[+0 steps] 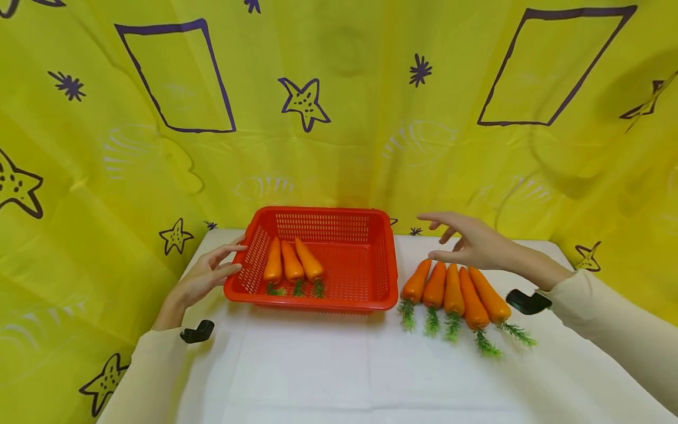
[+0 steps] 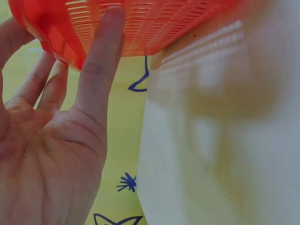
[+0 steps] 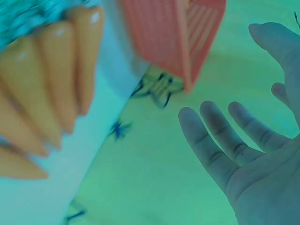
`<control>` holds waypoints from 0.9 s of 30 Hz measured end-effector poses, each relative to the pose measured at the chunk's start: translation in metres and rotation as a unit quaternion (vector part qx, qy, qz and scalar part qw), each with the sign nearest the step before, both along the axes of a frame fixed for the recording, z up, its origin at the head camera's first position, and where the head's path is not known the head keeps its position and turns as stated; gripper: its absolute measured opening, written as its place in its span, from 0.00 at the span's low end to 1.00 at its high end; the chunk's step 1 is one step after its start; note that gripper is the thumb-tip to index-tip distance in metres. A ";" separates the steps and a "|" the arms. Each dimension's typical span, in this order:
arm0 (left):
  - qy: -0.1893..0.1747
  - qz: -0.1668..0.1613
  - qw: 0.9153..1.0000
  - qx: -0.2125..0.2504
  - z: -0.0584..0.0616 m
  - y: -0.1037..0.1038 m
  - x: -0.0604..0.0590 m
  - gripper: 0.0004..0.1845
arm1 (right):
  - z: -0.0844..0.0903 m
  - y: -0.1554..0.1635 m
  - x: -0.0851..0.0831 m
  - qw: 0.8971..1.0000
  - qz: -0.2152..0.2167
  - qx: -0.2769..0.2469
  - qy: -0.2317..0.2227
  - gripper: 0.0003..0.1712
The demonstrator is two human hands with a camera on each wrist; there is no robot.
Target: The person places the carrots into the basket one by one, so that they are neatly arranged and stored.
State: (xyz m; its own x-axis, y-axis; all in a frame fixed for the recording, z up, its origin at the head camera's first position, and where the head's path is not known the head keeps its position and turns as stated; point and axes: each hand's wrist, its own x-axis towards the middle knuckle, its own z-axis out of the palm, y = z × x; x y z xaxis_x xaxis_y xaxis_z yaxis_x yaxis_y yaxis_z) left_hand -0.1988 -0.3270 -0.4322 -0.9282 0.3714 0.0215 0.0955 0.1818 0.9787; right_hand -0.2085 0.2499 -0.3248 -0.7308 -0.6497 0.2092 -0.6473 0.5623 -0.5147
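Observation:
A red slotted basket point(image 1: 371, 288) stands on the white table and holds three orange carrots point(image 1: 291, 262) with green tops. My left hand point(image 1: 212, 272) rests open against the basket's left wall, straight fingers touching the basket point(image 2: 154, 23). Several more carrots point(image 1: 455, 288) lie in a row to the right of the basket. My right hand point(image 1: 466, 241) hovers open just above their tips, fingers spread and holding nothing. In the right wrist view the carrots point(image 3: 51, 89) show blurred at the left, the basket point(image 3: 178, 33) at the top.
The white table point(image 1: 339, 365) is ringed by a yellow cloth with stars point(image 1: 318, 118) at the back and sides. Black wrist cameras sit on both forearms.

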 end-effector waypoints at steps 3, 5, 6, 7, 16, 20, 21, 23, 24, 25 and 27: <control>0.001 -0.002 1.000 0.000 0.000 0.001 0.001 0.27 | -0.005 0.028 0.013 0.999 -0.035 0.001 0.013 0.42; 0.004 -0.002 1.000 -0.002 -0.001 0.001 0.001 0.27 | -0.008 0.045 0.021 0.998 -0.056 0.002 0.018 0.43; 0.006 -0.003 1.000 -0.003 -0.001 0.001 0.001 0.26 | -0.010 0.053 0.024 0.997 -0.067 0.004 0.022 0.43; 0.007 -0.004 1.000 -0.003 -0.002 0.001 0.001 0.26 | -0.012 0.061 0.027 0.997 -0.078 0.004 0.027 0.43; 0.012 -0.007 1.000 -0.003 -0.004 -0.001 0.000 0.25 | -0.027 0.104 0.041 0.990 -0.139 -0.008 0.023 0.46; 0.010 -0.006 1.000 -0.002 -0.003 -0.001 0.001 0.25 | -0.033 0.109 0.043 0.991 -0.134 -0.013 0.018 0.45; 0.010 -0.006 1.000 -0.002 -0.003 -0.001 0.001 0.25 | -0.035 0.110 0.043 0.991 -0.132 -0.016 0.016 0.44; 0.014 -0.007 1.000 -0.004 -0.003 -0.001 0.001 0.25 | -0.038 0.110 0.042 0.991 -0.131 -0.017 0.011 0.44; 0.015 -0.006 1.000 -0.006 -0.003 -0.001 0.000 0.25 | -0.039 0.111 0.041 0.991 -0.129 -0.018 0.005 0.44; 0.016 -0.005 1.000 -0.009 -0.002 -0.001 0.000 0.25 | -0.041 0.112 0.040 0.992 -0.126 -0.021 -0.005 0.44; 0.017 -0.003 1.000 -0.012 -0.002 -0.002 -0.001 0.25 | -0.042 0.112 0.037 0.991 -0.124 -0.025 -0.035 0.42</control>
State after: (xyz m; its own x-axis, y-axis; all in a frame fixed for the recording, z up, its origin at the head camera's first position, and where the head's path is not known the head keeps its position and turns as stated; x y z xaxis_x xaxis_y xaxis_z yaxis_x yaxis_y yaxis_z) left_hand -0.1996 -0.3286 -0.4339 -0.9245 0.3786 0.0447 0.1304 0.2036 0.9703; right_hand -0.1717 0.3622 -0.3670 -0.8809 -0.4379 0.1796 -0.4534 0.6720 -0.5855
